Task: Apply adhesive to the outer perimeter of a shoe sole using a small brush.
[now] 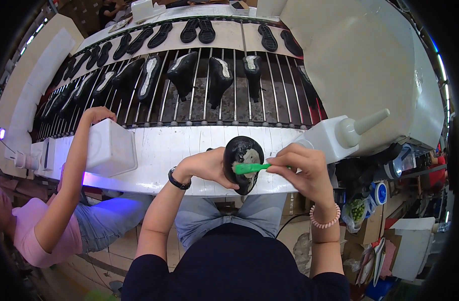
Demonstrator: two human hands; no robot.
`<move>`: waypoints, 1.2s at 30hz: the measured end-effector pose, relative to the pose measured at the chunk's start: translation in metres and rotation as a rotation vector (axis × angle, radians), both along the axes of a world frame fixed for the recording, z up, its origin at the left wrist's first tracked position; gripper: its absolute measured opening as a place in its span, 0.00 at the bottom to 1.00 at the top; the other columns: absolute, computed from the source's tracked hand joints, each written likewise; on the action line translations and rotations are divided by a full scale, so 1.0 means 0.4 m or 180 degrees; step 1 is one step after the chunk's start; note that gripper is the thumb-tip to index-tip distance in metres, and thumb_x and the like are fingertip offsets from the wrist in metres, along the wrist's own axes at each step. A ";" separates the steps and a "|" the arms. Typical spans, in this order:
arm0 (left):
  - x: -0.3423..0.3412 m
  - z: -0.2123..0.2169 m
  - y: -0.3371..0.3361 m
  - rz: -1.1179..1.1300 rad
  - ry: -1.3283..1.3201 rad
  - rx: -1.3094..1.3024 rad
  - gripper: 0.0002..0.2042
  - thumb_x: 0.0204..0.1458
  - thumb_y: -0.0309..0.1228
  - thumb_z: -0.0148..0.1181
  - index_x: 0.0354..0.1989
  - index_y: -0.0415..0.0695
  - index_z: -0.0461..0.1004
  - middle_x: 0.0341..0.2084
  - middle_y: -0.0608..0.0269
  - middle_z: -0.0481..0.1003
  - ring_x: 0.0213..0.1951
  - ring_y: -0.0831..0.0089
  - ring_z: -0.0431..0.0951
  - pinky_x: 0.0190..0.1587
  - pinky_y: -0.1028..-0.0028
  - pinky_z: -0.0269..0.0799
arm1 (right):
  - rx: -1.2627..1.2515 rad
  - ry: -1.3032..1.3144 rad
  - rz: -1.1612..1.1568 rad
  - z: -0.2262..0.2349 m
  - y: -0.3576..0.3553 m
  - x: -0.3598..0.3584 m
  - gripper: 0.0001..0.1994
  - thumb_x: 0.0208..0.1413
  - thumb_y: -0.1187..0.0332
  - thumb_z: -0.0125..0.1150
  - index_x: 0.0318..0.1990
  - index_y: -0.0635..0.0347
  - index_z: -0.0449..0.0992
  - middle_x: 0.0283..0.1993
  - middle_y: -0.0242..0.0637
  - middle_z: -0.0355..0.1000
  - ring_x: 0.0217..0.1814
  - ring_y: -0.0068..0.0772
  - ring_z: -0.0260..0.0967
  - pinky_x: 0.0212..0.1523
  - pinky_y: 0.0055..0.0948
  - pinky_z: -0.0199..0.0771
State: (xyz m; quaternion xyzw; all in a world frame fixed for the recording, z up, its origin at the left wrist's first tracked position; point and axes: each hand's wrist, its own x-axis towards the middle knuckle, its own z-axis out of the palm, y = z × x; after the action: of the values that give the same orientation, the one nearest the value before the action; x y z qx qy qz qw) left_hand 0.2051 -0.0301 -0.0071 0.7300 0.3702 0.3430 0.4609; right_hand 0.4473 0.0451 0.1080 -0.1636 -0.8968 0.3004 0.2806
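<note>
My left hand (208, 167) grips a black shoe upper (233, 150) over the white ledge, its underside turned up. A pale grey-white patch covers part of that underside, bordered by shiny black. Between the thumb and fingers of my right hand (304, 168) is a green-handled brush (252, 168), its green end lying against the pale patch. Whether its bristles are wet cannot be made out. To the right of the shoe stands a white bottle (332, 139) with a long nozzle, close behind my right hand.
Beyond the white ledge (179, 143), a roller conveyor (162, 108) carries several black uppers, with black soles (161, 35) on a shelf behind. A co-worker's arm (71, 165) reaches past a white container (109, 148) on the left. A large pale machine housing (365, 55) stands at right.
</note>
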 end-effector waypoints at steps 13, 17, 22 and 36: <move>0.018 0.026 0.003 -0.0050 0.0037 -0.0474 0.33 0.35 0.30 0.77 0.52 0.37 0.70 0.43 0.56 0.77 0.46 0.70 0.75 0.52 0.70 0.72 | 0.0018 -0.0066 0.0119 -0.001 -0.024 0.019 0.07 0.43 0.78 0.71 0.32 0.63 0.81 0.28 0.35 0.75 0.26 0.26 0.72 0.25 0.24 0.69; 0.017 0.018 0.008 0.0031 -0.0022 -0.0305 0.34 0.35 0.30 0.77 0.54 0.37 0.70 0.46 0.56 0.76 0.47 0.70 0.75 0.53 0.70 0.71 | -0.0363 0.0330 -0.0442 -0.046 -0.013 0.039 0.09 0.43 0.79 0.71 0.34 0.66 0.81 0.30 0.37 0.75 0.30 0.27 0.73 0.30 0.23 0.69; -0.009 -0.001 -0.013 0.0258 -0.0529 -0.0821 0.45 0.30 0.23 0.78 0.63 0.40 0.63 0.59 0.59 0.69 0.59 0.69 0.68 0.63 0.67 0.63 | -0.0821 0.0424 -0.2351 -0.168 0.009 0.163 0.07 0.50 0.76 0.66 0.37 0.65 0.79 0.31 0.42 0.75 0.31 0.37 0.73 0.32 0.29 0.71; 0.061 -0.128 -0.003 0.1735 -0.1271 -0.0942 0.31 0.41 0.38 0.75 0.52 0.35 0.70 0.43 0.60 0.78 0.46 0.72 0.76 0.51 0.72 0.70 | -0.0104 -0.1552 -0.3310 -0.373 0.057 0.241 0.08 0.51 0.70 0.63 0.32 0.65 0.73 0.35 0.46 0.74 0.38 0.53 0.73 0.37 0.44 0.71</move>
State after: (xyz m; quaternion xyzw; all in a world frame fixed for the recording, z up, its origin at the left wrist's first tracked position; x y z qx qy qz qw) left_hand 0.2297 -0.0314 -0.0583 0.4487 0.4994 0.5316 0.5164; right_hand 0.5437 0.0679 -0.0414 -0.6520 -0.7324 0.0903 0.1739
